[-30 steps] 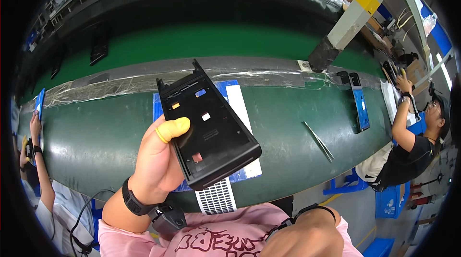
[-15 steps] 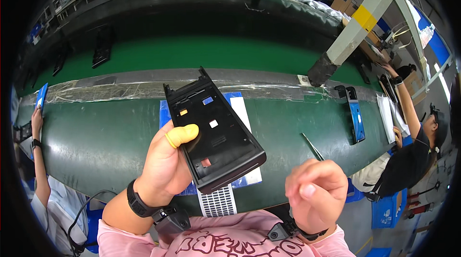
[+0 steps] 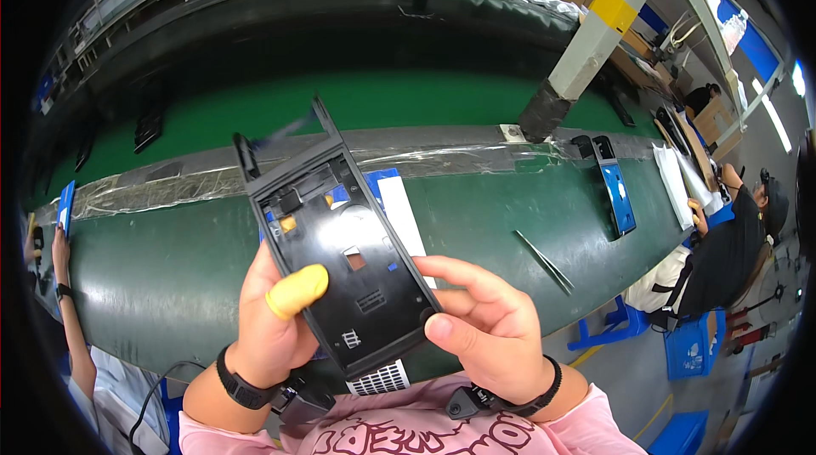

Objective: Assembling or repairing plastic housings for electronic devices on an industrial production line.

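A black plastic housing (image 3: 361, 285), a shallow tray with small cut-outs and two prongs at its far end, is held tilted over the bench in front of me. My left hand (image 3: 276, 310) grips its left side, the thumb in a yellow finger cot resting on the inner face. At the lower right edge, my right hand (image 3: 484, 323) pinches the housing between thumb and fingers. A small dark round spot shows at that thumb's tip; I cannot tell what it is. Partly hidden below lies a white sheet with black rectangles (image 3: 382, 379).
Tweezers (image 3: 544, 262) lie on the green bench to the right. Farther right is a blue-and-black housing (image 3: 617, 192) near a co-worker (image 3: 735, 243). Behind the housing lie a blue mat and white strip (image 3: 404, 213). A post (image 3: 586, 51) rises beyond; another worker's arm (image 3: 72, 310) is at left.
My right hand has moved left and taken hold of the housing's lower right edge. The housing has turned to show its inside more squarely. The whole view has shifted slightly.
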{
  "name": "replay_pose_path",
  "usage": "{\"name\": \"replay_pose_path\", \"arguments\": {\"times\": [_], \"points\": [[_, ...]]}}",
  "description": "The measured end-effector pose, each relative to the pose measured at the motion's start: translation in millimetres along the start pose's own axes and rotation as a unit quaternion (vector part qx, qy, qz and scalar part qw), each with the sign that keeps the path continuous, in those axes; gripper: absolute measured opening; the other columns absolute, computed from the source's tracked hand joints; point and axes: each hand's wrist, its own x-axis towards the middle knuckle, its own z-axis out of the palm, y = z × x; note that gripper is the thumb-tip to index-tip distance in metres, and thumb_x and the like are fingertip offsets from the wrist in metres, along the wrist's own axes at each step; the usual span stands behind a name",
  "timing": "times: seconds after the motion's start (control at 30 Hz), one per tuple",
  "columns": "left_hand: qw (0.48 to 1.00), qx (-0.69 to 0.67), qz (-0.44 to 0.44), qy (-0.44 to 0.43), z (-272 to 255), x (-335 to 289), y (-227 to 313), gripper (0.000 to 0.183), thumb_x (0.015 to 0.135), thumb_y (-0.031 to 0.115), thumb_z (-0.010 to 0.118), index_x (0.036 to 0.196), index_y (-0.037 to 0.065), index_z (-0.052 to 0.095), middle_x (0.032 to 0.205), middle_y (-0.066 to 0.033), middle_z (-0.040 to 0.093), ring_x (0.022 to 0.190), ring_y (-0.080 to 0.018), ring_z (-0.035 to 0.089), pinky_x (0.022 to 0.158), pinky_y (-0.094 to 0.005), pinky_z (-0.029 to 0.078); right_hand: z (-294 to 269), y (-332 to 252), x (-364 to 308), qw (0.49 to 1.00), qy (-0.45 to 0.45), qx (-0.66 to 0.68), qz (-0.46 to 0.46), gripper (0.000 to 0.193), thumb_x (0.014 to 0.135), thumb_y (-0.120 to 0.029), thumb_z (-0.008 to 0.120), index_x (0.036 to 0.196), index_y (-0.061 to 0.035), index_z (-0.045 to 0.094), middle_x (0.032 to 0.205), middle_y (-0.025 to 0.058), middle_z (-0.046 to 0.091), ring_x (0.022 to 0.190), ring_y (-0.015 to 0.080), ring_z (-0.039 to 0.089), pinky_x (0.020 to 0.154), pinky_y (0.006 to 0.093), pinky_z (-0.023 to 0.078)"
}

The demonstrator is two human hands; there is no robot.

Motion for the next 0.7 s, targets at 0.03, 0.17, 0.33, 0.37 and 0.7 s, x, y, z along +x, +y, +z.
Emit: {"name": "replay_pose_path", "arguments": {"times": [0.03, 0.17, 0.33, 0.37, 0.7], "points": [[0.999, 0.029, 0.021, -0.017, -1, -1, 0, 0.052, 0.076, 0.014, 0.055, 0.121, 0.0, 0.032, 0.113, -0.0145, 0.047, 0.104, -0.0256, 0.048, 0.088, -0.0389, 0.039, 0, -3, -2, 1.0, 0.005, 0.0, -0.003, 0.043, 0.082, 0.005, 0.046, 0.123, 0.0053, 0.032, 0.113, 0.0185, 0.049, 0.101, 0.0178, 0.049, 0.086, 0.0274, 0.039], [0.997, 0.06, 0.014, -0.043, -9, 5, -1, 0.069, 0.076, 0.036, 0.057, 0.127, 0.001, 0.025, 0.124, -0.0143, 0.038, 0.113, -0.0253, 0.04, 0.09, -0.0388, 0.035, 4, -8, -14, 0.97, 0.076, -0.157, -0.169, 0.036, 0.079, 0.011, 0.044, 0.115, 0.0119, 0.039, 0.111, 0.0213, 0.05, 0.099, 0.0219, 0.052, 0.086, 0.0283, 0.04], [0.989, 0.024, 0.131, -0.059, 19, -1, -19, 0.094, 0.067, 0.041, 0.067, 0.133, 0.008, 0.009, 0.133, -0.016, 0.021, 0.12, -0.03, 0.028, 0.093, -0.0404, 0.033, 8, 15, 11, 0.588, 0.034, -0.691, -0.418, 0.032, 0.068, -0.003, 0.053, 0.098, 0.0065, 0.054, 0.1, 0.0254, 0.053, 0.088, 0.033, 0.056, 0.072, 0.0331, 0.048], [0.988, 0.0, 0.148, -0.039, 12, -13, -21, 0.083, 0.069, 0.027, 0.067, 0.131, 0.006, 0.015, 0.129, -0.0149, 0.028, 0.115, -0.0279, 0.036, 0.089, -0.0387, 0.038, 24, 24, 10, 0.6, 0.015, -0.687, -0.409, 0.03, 0.067, -0.007, 0.052, 0.094, 0.0057, 0.056, 0.1, 0.0244, 0.053, 0.091, 0.0334, 0.054, 0.073, 0.0338, 0.048], [0.984, 0.066, 0.067, 0.153, -9, 7, 27, 0.052, 0.066, 0.0, 0.046, 0.116, 0.001, 0.035, 0.1, -0.0111, 0.049, 0.086, -0.0239, 0.055, 0.075, -0.0344, 0.049, -62, -64, 0, 0.584, 0.076, -0.802, -0.103, 0.029, 0.057, -0.005, 0.066, 0.084, 0.0002, 0.058, 0.092, 0.0129, 0.059, 0.083, 0.03, 0.052, 0.07, 0.0358, 0.043]]}}
